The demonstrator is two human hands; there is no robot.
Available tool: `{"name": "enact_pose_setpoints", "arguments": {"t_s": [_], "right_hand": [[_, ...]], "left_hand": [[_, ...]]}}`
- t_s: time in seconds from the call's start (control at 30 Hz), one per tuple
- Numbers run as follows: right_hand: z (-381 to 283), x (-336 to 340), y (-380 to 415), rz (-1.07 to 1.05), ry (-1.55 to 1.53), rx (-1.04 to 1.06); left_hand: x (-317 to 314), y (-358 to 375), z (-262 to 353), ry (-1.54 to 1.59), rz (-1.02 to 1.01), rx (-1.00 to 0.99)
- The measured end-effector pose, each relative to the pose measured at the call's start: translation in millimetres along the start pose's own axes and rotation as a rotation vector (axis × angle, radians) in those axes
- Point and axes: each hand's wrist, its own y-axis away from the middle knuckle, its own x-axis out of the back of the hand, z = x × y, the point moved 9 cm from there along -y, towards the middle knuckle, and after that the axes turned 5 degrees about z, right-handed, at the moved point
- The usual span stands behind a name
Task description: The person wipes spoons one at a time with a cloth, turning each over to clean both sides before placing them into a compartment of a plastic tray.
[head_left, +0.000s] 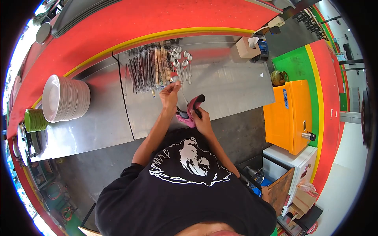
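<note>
A metal spoon (182, 93) slants between my two hands above the steel counter. My left hand (170, 97) is closed in a pinch near its bowl end. In my right hand (202, 122) is a bunched pink and black cloth (190, 114), which meets the handle end of the spoon; the fold hides that end. Just beyond my hands, several spoons (185, 63) lie with their bowls pointing away from me. Beside them on the left is a wide row of dark and tan chopsticks (146, 69), some apparently in printed wrappers.
White plates (75, 98) are stacked at the counter's left, beside green plates (36, 120). A tissue box (245, 49) and a blue device (262, 51) stand at the back right corner. An orange drink cooler (289, 118) with a tap is right of the steel counter (232, 92).
</note>
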Motion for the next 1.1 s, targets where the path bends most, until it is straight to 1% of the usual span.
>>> {"name": "enact_pose_setpoints", "arguments": {"t_s": [0.03, 0.13, 0.17, 0.2, 0.27, 0.37, 0.43, 0.47, 0.53, 0.57, 0.63, 0.7, 0.8, 0.83, 0.87, 0.9, 0.93, 1.03, 1.1], "right_hand": [[10.1, -0.1, 2.1, -0.016, -0.131, -0.067], [38.3, -9.7, 19.4, -0.091, -0.773, -0.488], [35.1, -13.3, 23.2, -0.137, -0.87, -0.525], [29.3, -18.7, 23.9, -0.189, -0.965, -0.554], [9.5, -24.9, 23.0, -0.245, -1.005, -0.546], [13.0, -25.5, 18.7, -0.34, -0.959, -0.618], [10.9, -12.8, 7.8, -0.19, -0.809, -0.509], [9.8, -5.9, 3.6, -0.113, -0.737, -0.454], [16.5, 8.5, -5.9, -0.06, -0.503, -0.345], [19.4, 16.2, -13.1, -0.029, -0.39, -0.289], [-9.8, 19.9, -14.0, 0.005, -0.3, -0.215], [-43.5, 21.4, -13.2, 0.038, -0.245, -0.114], [-45.3, 35.7, -34.2, 0.11, -0.093, 0.071], [-69.5, 34.4, -30.5, 0.096, -0.197, 0.028], [-78.9, 37.0, -38.4, 0.085, -0.205, 0.042], [-86.4, 42.0, -44.8, 0.078, -0.212, 0.055], [-92.5, 44.8, -48.0, 0.075, -0.219, 0.064], [-138.9, 56.7, -66.8, 0.087, -0.204, 0.181], [-164.6, 69.8, -80.3, 0.115, -0.183, 0.238]], "left_hand": [[0.7, -2.6, 6.8, 0.027, 0.01, -0.029], [-6.3, -13.6, 29.5, 0.026, -0.104, -0.028], [-14.1, -12.6, 34.2, 0.006, -0.179, -0.055], [-21.7, -10.7, 29.7, 0.0, -0.213, -0.046], [-31.3, -2.7, 13.1, -0.019, -0.284, -0.031], [-45.2, 7.7, 8.7, -0.006, -0.339, -0.054], [-50.8, 8.7, 14.0, -0.031, -0.336, -0.062], [-52.1, 8.9, 17.9, -0.102, -0.341, -0.096], [-53.0, 7.9, 25.1, -0.244, -0.343, -0.168], [-53.7, 5.9, 27.4, -0.268, -0.334, -0.21], [-55.4, -2.8, 30.4, -0.32, -0.312, -0.294], [-61.7, -7.6, 38.9, -0.327, -0.329, -0.292], [-89.1, -11.4, 63.2, -0.297, -0.367, -0.339], [-99.6, -12.2, 72.0, -0.312, -0.383, -0.368], [-109.5, -13.9, 81.1, -0.328, -0.4, -0.395], [-123.4, -8.0, 99.2, -0.431, -0.436, -0.423], [-132.4, -4.2, 113.5, -0.432, -0.427, -0.446], [-176.8, -7.8, 150.3, -0.416, -0.409, -0.552], [-206.5, -15.1, 171.9, -0.468, -0.435, -0.623]]}}
